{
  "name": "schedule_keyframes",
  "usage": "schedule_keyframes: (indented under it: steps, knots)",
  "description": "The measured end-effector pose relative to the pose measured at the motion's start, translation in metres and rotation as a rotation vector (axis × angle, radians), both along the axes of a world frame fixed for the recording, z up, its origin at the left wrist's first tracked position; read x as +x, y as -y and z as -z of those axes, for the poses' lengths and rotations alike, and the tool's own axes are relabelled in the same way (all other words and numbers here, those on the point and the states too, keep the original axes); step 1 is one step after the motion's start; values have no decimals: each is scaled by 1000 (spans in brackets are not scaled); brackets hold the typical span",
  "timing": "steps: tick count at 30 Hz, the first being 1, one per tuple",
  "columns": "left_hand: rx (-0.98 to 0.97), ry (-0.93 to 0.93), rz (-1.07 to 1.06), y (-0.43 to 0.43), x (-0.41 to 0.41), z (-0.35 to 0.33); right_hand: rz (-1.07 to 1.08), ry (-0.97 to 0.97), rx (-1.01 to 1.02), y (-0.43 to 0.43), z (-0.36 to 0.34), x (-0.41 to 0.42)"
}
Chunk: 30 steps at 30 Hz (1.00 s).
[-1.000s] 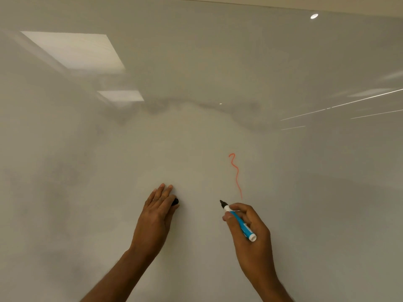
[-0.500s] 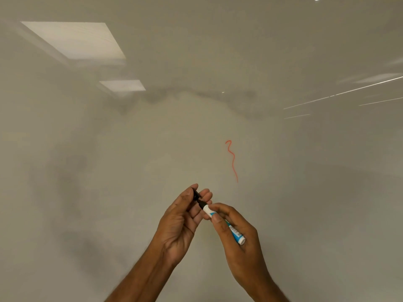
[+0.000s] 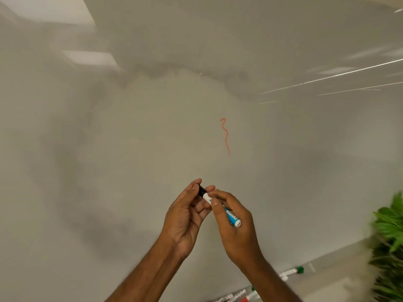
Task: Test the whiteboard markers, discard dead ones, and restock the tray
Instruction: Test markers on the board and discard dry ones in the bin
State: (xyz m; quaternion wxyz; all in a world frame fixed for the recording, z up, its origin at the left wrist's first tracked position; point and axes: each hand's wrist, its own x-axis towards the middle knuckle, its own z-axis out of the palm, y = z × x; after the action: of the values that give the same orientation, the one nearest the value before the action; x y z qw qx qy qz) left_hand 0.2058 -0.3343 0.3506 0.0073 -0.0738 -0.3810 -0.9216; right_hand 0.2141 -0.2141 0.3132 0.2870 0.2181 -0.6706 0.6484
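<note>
Marker (image 3: 222, 209) in right hand (image 3: 236, 227), cap (image 3: 201, 190) in left hand (image 3: 185, 216).

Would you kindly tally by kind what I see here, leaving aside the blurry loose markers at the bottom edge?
Hands: 2, left hand, right hand
Blue-and-white whiteboard marker, held: 1
Black marker cap: 1
Red wavy line, drawn: 1
Green leafy plant: 1
Total: 6

Even, dim indoor lighting. Ceiling-panel reflections glare on the glossy whiteboard (image 3: 135, 131). Motion blur softens the plant (image 3: 390, 232) at the right edge.
</note>
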Motion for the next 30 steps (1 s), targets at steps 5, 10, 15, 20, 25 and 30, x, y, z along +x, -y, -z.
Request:
schedule_keyframes:
  steps: [5,10,15,20,25,30]
  knots:
    - [-71,-18,59,-13,10,7,-5,27,-70,-23,7,24]
    - [-246,-74,62,-59,14,22,111,70,-31,-91,21,37]
    - [-451,-124,47,-142,7,60,247,120,219,-190,45,37]
    - [-656,-205,-50,-249,-3,105,364,203,451,-300,85,28]
    - [-947,-274,-116,-338,-12,165,450,313,572,-390,136,25]
    - [-1302,-362,-129,-384,-27,230,553,482,549,-451,205,25]
